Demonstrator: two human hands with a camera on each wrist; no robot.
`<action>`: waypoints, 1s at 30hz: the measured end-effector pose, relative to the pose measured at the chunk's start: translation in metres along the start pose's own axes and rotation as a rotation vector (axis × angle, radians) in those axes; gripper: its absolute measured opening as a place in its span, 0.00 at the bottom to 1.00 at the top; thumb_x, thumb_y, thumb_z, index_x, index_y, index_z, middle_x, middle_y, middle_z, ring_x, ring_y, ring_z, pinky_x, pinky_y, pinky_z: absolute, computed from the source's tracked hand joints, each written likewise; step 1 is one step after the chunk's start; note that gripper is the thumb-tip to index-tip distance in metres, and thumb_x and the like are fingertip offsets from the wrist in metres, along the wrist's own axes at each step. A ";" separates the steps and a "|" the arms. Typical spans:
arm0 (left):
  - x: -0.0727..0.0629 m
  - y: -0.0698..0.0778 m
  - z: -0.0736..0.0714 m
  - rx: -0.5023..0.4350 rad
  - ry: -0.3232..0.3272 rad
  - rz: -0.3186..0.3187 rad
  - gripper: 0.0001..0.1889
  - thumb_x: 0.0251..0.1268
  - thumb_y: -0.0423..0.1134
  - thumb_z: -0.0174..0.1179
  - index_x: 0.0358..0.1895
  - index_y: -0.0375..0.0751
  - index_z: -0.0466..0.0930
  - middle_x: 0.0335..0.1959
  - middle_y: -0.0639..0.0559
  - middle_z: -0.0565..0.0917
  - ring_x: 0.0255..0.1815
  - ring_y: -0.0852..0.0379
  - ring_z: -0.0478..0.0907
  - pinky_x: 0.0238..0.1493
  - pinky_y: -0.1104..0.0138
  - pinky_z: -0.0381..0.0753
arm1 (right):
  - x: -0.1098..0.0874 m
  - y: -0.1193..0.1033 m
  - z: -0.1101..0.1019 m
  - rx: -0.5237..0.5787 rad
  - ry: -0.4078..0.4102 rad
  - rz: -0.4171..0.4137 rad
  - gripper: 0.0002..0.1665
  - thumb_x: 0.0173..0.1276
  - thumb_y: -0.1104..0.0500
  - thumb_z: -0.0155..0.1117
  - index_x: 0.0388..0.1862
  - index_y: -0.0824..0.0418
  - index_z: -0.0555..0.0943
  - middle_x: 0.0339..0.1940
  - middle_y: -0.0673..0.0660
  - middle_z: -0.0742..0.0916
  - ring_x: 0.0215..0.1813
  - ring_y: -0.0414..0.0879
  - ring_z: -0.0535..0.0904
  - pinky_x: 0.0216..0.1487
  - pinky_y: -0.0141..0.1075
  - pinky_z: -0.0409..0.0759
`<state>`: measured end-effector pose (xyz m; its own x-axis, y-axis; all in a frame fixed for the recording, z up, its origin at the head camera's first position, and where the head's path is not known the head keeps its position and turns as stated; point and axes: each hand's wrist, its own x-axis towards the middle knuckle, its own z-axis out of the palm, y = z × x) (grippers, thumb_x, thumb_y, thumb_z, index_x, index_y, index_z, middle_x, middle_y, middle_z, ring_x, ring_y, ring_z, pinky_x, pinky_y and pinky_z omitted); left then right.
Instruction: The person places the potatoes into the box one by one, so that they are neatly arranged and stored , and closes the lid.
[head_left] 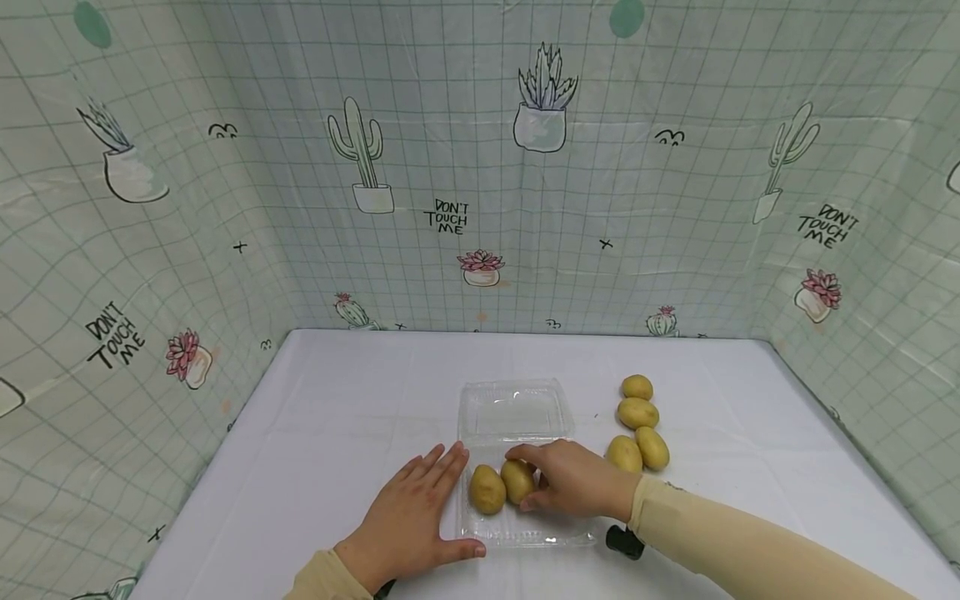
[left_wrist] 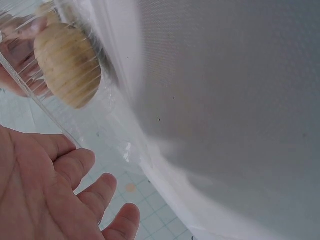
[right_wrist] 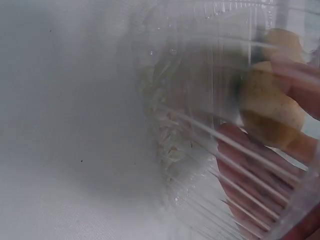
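Observation:
A clear plastic clamshell container lies on the table with its lid folded back. Two yellow potatoes sit side by side in the base. The left one rests free, while my right hand pinches the other potato between thumb and fingers. My left hand is spread with straight fingers along the container's left edge. Through the plastic wall, the left wrist view shows a potato beyond my left hand. In the right wrist view, the held potato appears behind the ribbed clear wall.
Several more potatoes lie in a group right of the container, one partly behind my right wrist. A black strap piece is at the right wrist. A white cloth covers the table, and a patterned curtain surrounds it.

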<state>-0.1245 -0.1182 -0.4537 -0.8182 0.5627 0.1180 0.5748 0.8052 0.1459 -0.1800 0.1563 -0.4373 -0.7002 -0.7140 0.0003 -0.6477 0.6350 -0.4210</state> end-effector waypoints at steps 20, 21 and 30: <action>0.000 0.000 -0.001 0.002 -0.008 0.003 0.58 0.53 0.81 0.50 0.78 0.40 0.58 0.79 0.48 0.58 0.77 0.47 0.55 0.73 0.52 0.59 | -0.006 -0.004 -0.009 -0.092 -0.007 -0.003 0.35 0.57 0.50 0.79 0.61 0.60 0.78 0.36 0.42 0.84 0.30 0.31 0.74 0.35 0.32 0.78; 0.000 -0.001 -0.001 0.003 -0.008 0.002 0.58 0.53 0.81 0.50 0.78 0.40 0.58 0.79 0.48 0.58 0.77 0.47 0.55 0.73 0.52 0.59 | -0.006 -0.004 -0.009 -0.099 -0.006 -0.004 0.35 0.57 0.50 0.79 0.61 0.60 0.78 0.36 0.42 0.84 0.30 0.31 0.74 0.36 0.32 0.78; 0.001 -0.001 0.000 0.009 -0.008 0.001 0.59 0.53 0.82 0.49 0.78 0.40 0.58 0.79 0.48 0.58 0.77 0.47 0.55 0.72 0.51 0.59 | -0.005 -0.003 -0.008 -0.143 0.007 -0.002 0.35 0.57 0.46 0.78 0.61 0.58 0.79 0.36 0.41 0.83 0.33 0.33 0.74 0.41 0.37 0.79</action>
<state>-0.1257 -0.1185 -0.4539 -0.8179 0.5647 0.1102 0.5752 0.8064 0.1370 -0.1767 0.1606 -0.4285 -0.7007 -0.7134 0.0077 -0.6849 0.6696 -0.2875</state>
